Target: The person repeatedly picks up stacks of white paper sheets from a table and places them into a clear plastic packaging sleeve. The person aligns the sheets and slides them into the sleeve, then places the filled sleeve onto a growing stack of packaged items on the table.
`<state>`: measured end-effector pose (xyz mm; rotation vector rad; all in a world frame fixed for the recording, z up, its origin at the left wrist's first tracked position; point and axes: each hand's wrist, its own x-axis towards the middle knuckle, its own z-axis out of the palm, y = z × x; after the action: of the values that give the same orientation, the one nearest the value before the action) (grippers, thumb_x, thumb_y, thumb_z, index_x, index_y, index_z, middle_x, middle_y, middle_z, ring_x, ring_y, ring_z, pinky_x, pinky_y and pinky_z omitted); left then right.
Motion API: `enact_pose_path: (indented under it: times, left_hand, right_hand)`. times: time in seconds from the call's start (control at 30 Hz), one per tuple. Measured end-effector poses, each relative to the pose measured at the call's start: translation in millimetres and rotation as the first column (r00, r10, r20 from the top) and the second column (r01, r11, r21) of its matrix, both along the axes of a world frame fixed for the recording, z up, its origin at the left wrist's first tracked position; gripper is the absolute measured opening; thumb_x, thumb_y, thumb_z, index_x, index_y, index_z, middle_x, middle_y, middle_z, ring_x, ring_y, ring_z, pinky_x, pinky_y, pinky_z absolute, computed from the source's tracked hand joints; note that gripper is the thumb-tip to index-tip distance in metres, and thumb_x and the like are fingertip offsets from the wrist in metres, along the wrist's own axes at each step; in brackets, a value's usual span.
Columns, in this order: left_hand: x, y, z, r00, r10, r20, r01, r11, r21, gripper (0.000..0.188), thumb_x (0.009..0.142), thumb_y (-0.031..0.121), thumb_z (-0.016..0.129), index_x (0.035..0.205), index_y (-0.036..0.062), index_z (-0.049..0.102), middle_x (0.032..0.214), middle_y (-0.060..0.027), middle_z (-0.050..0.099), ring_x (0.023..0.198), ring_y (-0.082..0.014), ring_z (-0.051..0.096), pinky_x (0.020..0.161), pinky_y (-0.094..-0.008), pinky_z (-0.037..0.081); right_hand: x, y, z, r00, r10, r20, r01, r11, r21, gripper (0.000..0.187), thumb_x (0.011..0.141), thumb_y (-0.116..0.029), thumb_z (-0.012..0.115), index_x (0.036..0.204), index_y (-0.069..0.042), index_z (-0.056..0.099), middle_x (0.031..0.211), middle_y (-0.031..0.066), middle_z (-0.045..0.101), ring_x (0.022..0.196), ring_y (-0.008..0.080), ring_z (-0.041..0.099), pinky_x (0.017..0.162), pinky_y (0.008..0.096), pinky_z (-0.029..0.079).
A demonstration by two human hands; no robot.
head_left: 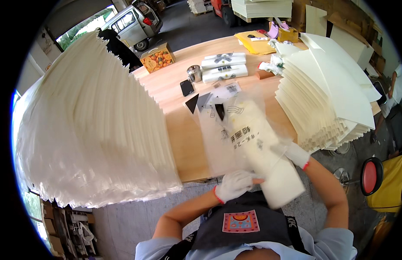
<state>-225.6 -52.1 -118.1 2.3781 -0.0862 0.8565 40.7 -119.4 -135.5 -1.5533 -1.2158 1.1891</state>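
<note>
A stack of cream paper (284,185) lies slantwise at the near table edge, its near end jutting out over my apron. Its far part is inside a clear plastic bag (214,147) with dark print, which is spread flat on the table. My left hand (234,185), in a white glove with bare fingertips, is closed at the bag's mouth, a fingertip against the left side of the stack. My right hand (297,156), gloved too, grips the right side of the stack; its fingers are partly hidden and blurred.
A tall pile of filled plastic bags (92,125) takes up the left. Fanned paper stacks (315,95) stand at the right. Beyond the bag are a phone (186,88), a metal cup (194,73), white rolls (224,73) and a fruit carton (157,59). A red-topped stool (371,176) stands right.
</note>
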Motion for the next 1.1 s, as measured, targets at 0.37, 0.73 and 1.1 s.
enact_pose_path:
  times: [0.37,0.73,1.1]
  left_hand:
    - [68.4,5.3,12.4,0.974,0.172,-0.146,-0.204,0.947,-0.247,0.035,0.074,-0.002,0.055,0.105,0.0127,0.064,0.090,-0.0099,0.066,0.081,-0.0259,0.064,0.070,-0.0326,0.051]
    - [-37.0,-2.7,-91.6,0.764,0.620,-0.181,-0.611,0.784,0.105,0.016,0.071,0.009,0.066,0.085,0.0100,0.060,0.086,-0.0080,0.060,0.077,-0.0286,0.056,0.064,-0.0395,0.047]
    - [-137.8,-80.8,-66.2,0.776,0.420,-0.470,-0.606,0.292,-0.740,0.015,0.082,0.011,0.064,0.076,0.0032,0.053,0.066,0.0024,0.052,0.062,-0.0066,0.049,0.054,-0.0262,0.041]
  right_hand:
    - [-94.9,18.1,-2.8,0.594,-0.124,0.795,-0.118,0.964,0.238,0.043,0.081,-0.032,0.060,0.117,-0.007,0.057,0.103,0.0107,0.059,0.100,0.0271,0.056,0.088,0.0404,0.043]
    - [-69.2,-34.6,-42.0,0.427,-0.024,0.904,0.325,0.937,-0.129,0.018,0.083,-0.024,0.052,0.091,-0.010,0.059,0.074,0.0109,0.064,0.069,0.0295,0.064,0.060,0.0433,0.049]
    - [-113.4,-121.7,28.8,0.514,0.464,0.721,-0.299,0.885,-0.357,0.029,0.086,-0.030,0.044,0.073,-0.008,0.058,0.054,0.0131,0.059,0.044,0.0311,0.058,0.046,0.0441,0.047]
